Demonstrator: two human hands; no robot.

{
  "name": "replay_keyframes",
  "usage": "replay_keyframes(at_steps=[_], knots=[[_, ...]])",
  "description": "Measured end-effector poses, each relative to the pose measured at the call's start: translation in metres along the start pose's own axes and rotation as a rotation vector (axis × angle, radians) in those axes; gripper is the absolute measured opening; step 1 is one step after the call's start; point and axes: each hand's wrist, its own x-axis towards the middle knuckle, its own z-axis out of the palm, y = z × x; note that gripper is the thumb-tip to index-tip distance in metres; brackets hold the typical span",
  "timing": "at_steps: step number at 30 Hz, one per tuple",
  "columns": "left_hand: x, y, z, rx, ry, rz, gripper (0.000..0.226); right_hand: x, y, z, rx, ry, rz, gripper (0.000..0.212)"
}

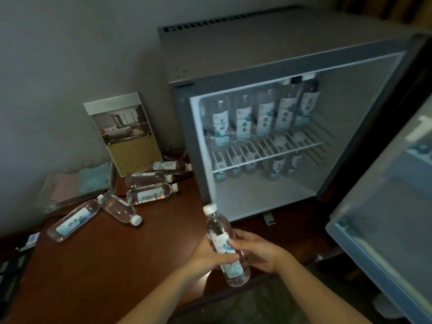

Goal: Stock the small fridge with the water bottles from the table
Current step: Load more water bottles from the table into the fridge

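Mid-load: left grip (pixel 208 256) and right grip (pixel 258 251) both clasp a clear plastic white-capped water bottle (pixel 217 226) above the front edge of the brown wooden surface (pixel 105 265), likely next lifted into the open grey small fridge (pixel 268 50).

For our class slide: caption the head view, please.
Left hand and right hand hold a water bottle before the open fridge.

Likely a hotel room: a small fridge (pixel 257 50) on a wooden table (pixel 105 265), beside a brochure (pixel 125 136) (its cover pictures a furnished bedroom) leaning against the wall (pixel 58 66).
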Motion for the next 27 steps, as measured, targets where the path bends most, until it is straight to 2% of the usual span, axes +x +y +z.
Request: replay_keyframes(at_steps=[3,6,9,12,16,19,27], knots=[[0.015,0.0,0.033,-0.005,0.072,0.037,0.049,-0.022,-0.007,-0.029,-0.019,0.001,-0.037,0.041],[0.036,0.011,0.06,0.001,0.13,0.088,0.045,-0.034,-0.015,-0.05,0.095,0.037,-0.104,0.041],[0.06,0.027,0.078,0.022,0.234,0.157,0.043,-0.035,-0.025,-0.066,0.198,0.15,-0.176,0.034],[0.084,0.042,0.088,0.08,0.296,0.199,0.048,-0.033,-0.034,-0.078,0.173,0.287,-0.197,0.03],[0.115,0.059,0.095,0.149,0.335,0.177,0.061,-0.021,-0.049,-0.09,0.159,0.376,-0.205,0.029],[0.139,0.065,0.096,0.167,0.34,0.188,0.051,-0.008,-0.061,-0.097,0.118,0.443,-0.21,0.033],[0.185,0.083,0.081,0.19,0.419,0.249,0.05,0.02,-0.081,-0.116,0.157,0.417,-0.203,0.041]])
